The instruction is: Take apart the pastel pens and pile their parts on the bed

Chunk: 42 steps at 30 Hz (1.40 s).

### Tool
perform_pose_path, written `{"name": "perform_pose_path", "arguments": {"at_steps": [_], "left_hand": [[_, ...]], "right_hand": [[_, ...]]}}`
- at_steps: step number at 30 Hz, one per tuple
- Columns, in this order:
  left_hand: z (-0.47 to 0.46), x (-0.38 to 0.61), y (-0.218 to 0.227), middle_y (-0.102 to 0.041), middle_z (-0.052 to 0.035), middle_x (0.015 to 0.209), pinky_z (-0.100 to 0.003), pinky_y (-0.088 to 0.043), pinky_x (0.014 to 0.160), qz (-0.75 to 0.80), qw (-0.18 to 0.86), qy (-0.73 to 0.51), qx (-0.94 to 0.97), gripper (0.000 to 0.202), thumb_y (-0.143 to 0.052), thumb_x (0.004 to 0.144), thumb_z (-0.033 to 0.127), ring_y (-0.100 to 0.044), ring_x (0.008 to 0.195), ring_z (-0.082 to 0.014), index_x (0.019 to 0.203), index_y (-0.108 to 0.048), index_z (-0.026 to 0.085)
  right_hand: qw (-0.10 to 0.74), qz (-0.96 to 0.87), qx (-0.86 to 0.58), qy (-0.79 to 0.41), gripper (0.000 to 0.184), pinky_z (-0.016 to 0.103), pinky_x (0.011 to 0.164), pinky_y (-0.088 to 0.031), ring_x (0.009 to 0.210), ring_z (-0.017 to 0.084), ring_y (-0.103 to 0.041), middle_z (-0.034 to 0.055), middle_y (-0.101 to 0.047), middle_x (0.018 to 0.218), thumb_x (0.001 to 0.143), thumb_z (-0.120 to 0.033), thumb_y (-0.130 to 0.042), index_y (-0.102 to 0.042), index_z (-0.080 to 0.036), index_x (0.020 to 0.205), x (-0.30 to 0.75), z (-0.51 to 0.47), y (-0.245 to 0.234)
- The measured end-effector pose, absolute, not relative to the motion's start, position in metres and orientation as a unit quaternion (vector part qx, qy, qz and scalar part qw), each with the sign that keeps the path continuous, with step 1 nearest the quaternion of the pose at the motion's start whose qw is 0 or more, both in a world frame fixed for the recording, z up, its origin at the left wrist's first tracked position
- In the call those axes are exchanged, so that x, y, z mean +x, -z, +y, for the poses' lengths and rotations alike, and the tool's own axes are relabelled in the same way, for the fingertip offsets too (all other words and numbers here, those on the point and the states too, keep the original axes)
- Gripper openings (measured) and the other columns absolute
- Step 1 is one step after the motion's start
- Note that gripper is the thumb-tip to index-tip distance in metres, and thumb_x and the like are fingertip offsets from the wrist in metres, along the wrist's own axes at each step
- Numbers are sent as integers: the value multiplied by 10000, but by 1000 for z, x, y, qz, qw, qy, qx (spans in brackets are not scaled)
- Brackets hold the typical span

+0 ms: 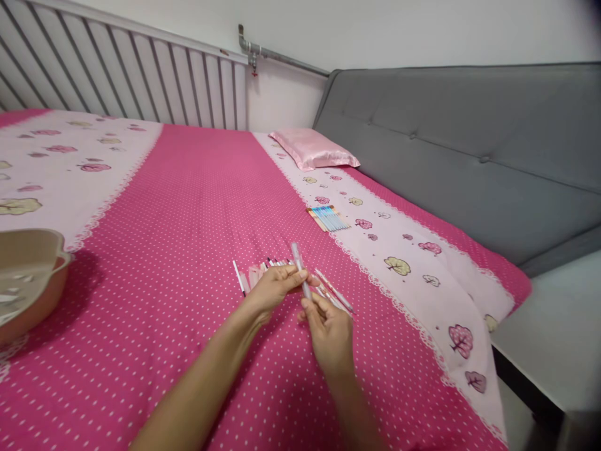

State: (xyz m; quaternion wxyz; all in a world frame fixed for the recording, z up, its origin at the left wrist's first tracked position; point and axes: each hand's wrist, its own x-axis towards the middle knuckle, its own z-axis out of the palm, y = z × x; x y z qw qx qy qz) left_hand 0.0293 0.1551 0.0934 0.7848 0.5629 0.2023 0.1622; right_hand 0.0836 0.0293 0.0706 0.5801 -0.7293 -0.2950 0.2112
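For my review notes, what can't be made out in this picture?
Head view: lower end of the pale pen, covered by the right hand.
Head view: how many loose pens lie on the bedspread, partly behind the left hand.
Head view: the rest of the basin, cut off by the left edge.
Head view: what the white pieces in it are, too small and blurred.

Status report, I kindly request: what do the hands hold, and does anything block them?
Left hand and right hand both grip one pale pen. More pens lie on bedspread close by. Nothing seen blocking the hands.
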Motion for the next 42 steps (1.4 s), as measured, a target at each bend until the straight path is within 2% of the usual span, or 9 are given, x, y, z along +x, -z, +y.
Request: {"name": "perform_pose_path", "arguments": {"at_steps": [7,10,14,19,23,29,33,37,42], "left_hand": [[157,28,-95,-718,-82,805,-327,-435,841,192,795,-159,554,316,-724,674,431,-644,758,-179,725,-669,124],[161,25,-96,-719,-77,799,-326,-435,827,192,793,-162,555,317,-726,670,433,-637,733,-169,720,-655,129],[165,22,-97,-722,-78,809,-321,-426,835,195,786,-178,559,321,-706,689,447,-627,731,-159,730,-657,133],[166,21,-98,-725,-81,813,-320,-433,840,186,789,-187,555,296,-705,698,424,-635,764,-168,746,-659,136],[166,21,-97,-727,-94,841,-320,-441,831,189,785,-185,561,293,-695,712,418,-642,768,-172,760,-670,130],[168,18,-100,-729,-93,850,-344,-431,875,192,784,-188,560,295,-688,722,413,-645,814,-183,792,-678,127],[167,17,-101,-727,-96,854,-337,-434,871,192,781,-190,562,290,-692,719,408,-644,833,-188,785,-678,126],[165,19,-100,-724,-96,872,-333,-435,867,186,785,-199,557,292,-692,717,415,-646,821,-184,779,-673,130],[164,21,-98,-727,-90,858,-326,-432,841,181,787,-185,560,294,-695,712,422,-638,742,-162,752,-667,132]], "right_hand": [[627,-218,-727,-176,367,308,689,-488,734,190,-626,63,-689,809,635,-414,-737,-646,-160,883,82,35,-73],[656,-233,-662,-278,447,298,708,-476,759,172,-622,69,-686,853,743,-544,-601,-653,-155,957,84,36,-69],[651,-240,-624,-359,559,285,647,-452,663,156,-600,61,-662,709,823,-626,-411,-686,-141,804,87,34,-64],[651,-228,-662,-293,340,275,650,-437,666,143,-561,16,-624,713,695,-478,-678,-633,-159,803,87,34,-66],[674,-185,-668,-254,408,294,709,-457,766,168,-578,33,-631,844,578,-410,-780,-578,-182,850,86,35,-70],[660,-196,-618,-379,467,300,694,-439,723,166,-584,65,-659,798,791,-585,-499,-645,-152,886,84,33,-71],[671,-200,-640,-316,336,301,719,-440,736,164,-568,32,-637,777,688,-451,-691,-634,-163,852,86,32,-68],[686,-171,-658,-260,412,311,769,-444,849,183,-566,36,-625,931,581,-372,-791,-600,-193,900,86,32,-68],[671,-163,-624,-366,461,315,719,-451,813,191,-600,69,-664,876,777,-588,-526,-665,-171,918,85,34,-67]]}}
